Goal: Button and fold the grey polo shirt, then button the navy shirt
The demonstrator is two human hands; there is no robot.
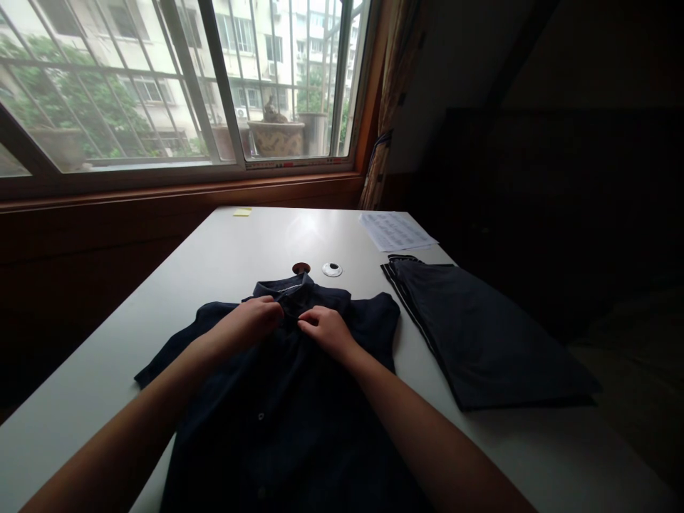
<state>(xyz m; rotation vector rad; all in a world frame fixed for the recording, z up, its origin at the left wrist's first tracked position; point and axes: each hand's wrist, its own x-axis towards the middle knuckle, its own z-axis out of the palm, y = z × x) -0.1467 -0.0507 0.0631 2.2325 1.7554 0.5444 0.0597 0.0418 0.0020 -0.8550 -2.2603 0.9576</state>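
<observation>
A dark navy button shirt (278,413) lies spread flat on the white table (224,249), collar toward the window. My left hand (251,322) and my right hand (325,329) rest side by side just below the collar. Both have their fingers curled and pinched on the shirt's front placket near the top button. The fingertips almost meet over the fabric.
A folded dark garment with striped edging (481,335) lies to the right of the shirt. A printed paper sheet (395,230) sits behind it. A white cable grommet cap (332,269) and its open hole (301,268) lie beyond the collar. A yellow sticky note (242,211) lies by the window.
</observation>
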